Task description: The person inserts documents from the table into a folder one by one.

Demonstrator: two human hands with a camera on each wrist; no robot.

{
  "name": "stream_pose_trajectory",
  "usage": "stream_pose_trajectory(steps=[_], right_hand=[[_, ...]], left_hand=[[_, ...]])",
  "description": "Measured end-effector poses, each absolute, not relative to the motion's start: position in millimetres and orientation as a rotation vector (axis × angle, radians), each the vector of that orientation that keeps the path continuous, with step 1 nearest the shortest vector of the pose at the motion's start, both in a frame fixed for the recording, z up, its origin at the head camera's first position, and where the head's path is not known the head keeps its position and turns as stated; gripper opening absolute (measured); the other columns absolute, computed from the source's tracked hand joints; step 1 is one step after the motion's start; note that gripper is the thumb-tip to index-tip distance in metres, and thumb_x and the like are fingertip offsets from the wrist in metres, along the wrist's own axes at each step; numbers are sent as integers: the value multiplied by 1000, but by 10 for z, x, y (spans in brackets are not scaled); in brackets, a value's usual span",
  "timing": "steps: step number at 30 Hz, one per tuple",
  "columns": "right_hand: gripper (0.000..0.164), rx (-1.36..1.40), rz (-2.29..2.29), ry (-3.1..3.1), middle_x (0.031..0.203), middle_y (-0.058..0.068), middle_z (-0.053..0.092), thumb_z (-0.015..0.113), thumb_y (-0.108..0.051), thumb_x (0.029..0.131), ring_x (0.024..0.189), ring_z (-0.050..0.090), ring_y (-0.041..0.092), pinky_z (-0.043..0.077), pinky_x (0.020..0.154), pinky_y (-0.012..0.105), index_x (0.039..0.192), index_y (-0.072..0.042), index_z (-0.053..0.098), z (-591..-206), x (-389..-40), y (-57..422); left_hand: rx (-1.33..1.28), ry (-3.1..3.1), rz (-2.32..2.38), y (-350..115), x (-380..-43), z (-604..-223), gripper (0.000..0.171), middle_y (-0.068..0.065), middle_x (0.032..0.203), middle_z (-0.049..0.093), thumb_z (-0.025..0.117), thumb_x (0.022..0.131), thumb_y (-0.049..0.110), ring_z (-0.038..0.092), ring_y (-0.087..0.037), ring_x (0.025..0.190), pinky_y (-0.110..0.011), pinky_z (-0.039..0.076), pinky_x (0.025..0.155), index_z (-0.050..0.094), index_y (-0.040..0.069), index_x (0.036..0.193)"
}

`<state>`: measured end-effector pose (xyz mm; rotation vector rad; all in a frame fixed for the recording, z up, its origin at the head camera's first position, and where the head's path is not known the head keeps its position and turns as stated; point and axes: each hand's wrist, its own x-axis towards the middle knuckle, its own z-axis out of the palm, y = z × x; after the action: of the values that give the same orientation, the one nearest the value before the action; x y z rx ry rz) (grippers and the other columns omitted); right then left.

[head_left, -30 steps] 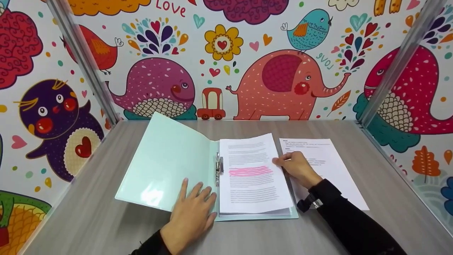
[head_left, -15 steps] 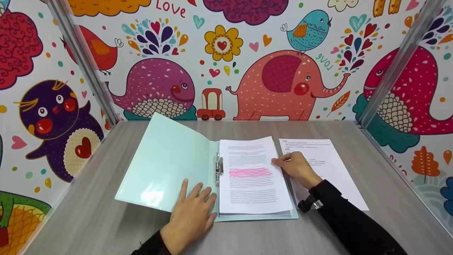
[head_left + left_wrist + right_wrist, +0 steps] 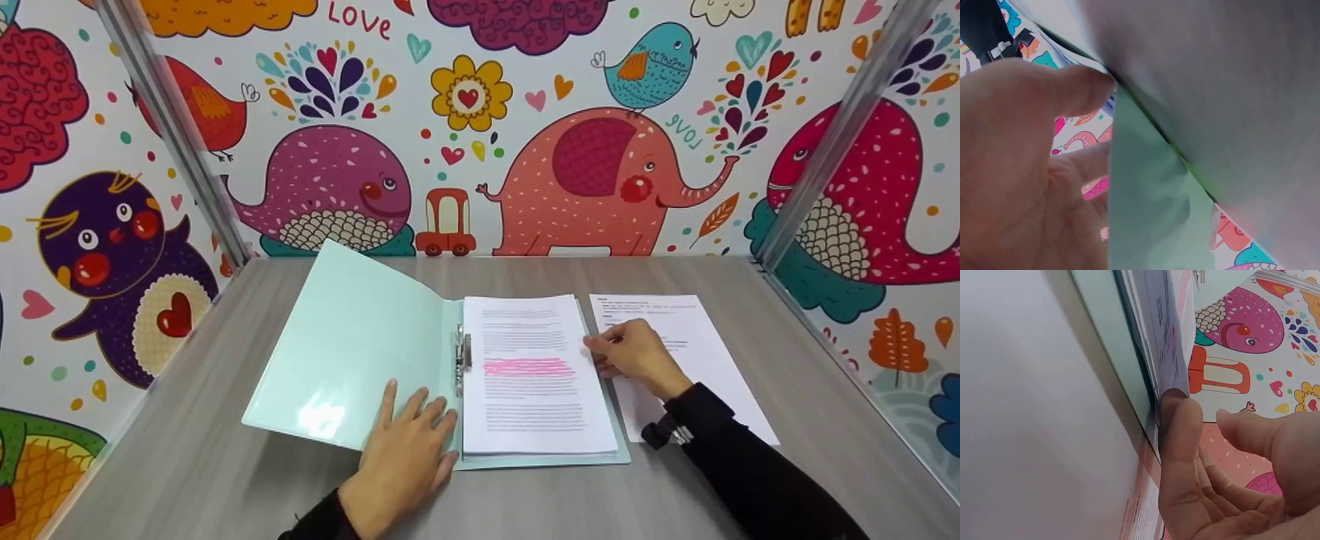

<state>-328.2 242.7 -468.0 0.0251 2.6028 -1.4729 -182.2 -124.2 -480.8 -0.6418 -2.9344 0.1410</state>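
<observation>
A pale green ring folder [image 3: 360,337] lies opened on the table in the head view, its left cover raised at a slant. Printed sheets [image 3: 525,420] with pink highlighter lines lie over its right side, beside a metal clip [image 3: 462,352]. My left hand [image 3: 405,457] rests with spread fingers on the left cover near the spine; in the left wrist view its thumb [image 3: 1084,87] is by the green edge. My right hand [image 3: 637,356] is at the sheets' right edge. In the right wrist view a fingertip [image 3: 1185,416] touches that edge, with the thumb apart from it.
A separate printed sheet [image 3: 712,375] lies on the table to the right of the folder, partly under my right hand and sleeve. The grey wood-look table [image 3: 187,465] ends at patterned walls [image 3: 465,157] with metal corner posts [image 3: 180,142].
The top sheet's lifted right edge has come down flat onto the stack. My right thumb and fingers have let go of it and shifted slightly right. The left hand stays put.
</observation>
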Motion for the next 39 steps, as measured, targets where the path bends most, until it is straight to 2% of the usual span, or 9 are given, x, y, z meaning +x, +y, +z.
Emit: stream_pose_trajectory(steps=[7,13,19,21,29,35,39], right_hand=[[34,5,-1481,2634,97,19,87,82,-20,111,74,83,18,69,68,23,123,12,79,-4685,-3286,2509],[32,-8,-1438,2738,96,20,86,83,-19,110,76,83,17,69,66,24,118,11,81,-4683,-3291,2621],[33,-21,-1220,2935,92,16,83,83,-25,109,76,75,17,56,64,27,115,8,83,-4673,-3311,2800],[35,-21,-1156,2989,95,17,82,82,-26,110,79,71,21,53,66,29,115,8,83,-4668,-3322,2869],[42,92,-1067,3029,122,33,79,81,-26,110,101,70,39,53,79,34,125,14,77,-4670,-3352,3167],[61,252,-975,2929,138,38,70,78,-36,113,111,66,44,53,87,39,142,16,66,-4656,-3359,3442],[71,318,-873,2925,138,41,67,80,-39,110,111,65,48,54,87,42,146,20,61,-4644,-3351,3602]], left_hand=[[-644,-2914,149,-1255,-1818,-4829,53,-4,159,73,78,108,50,61,-35,158,-74,38,138,75,18,150],[-649,-2851,179,-1256,-1805,-4839,51,-3,154,75,80,106,50,64,-33,154,-72,42,136,77,19,146],[-648,-2868,154,-1251,-1806,-4831,51,-4,155,75,80,106,50,64,-35,154,-73,40,137,77,18,146],[-648,-2873,153,-1251,-1806,-4828,52,-4,155,75,79,106,50,64,-35,155,-74,40,137,77,18,147],[-649,-2880,151,-1248,-1807,-4821,52,-5,155,75,79,107,50,64,-35,155,-74,39,137,77,18,147],[-651,-2884,151,-1251,-1807,-4817,52,-5,156,75,79,107,50,64,-35,155,-74,39,137,77,17,148],[-647,-2903,164,-1253,-1809,-4827,52,-5,157,74,77,108,51,62,-35,156,-74,38,138,76,18,148]])
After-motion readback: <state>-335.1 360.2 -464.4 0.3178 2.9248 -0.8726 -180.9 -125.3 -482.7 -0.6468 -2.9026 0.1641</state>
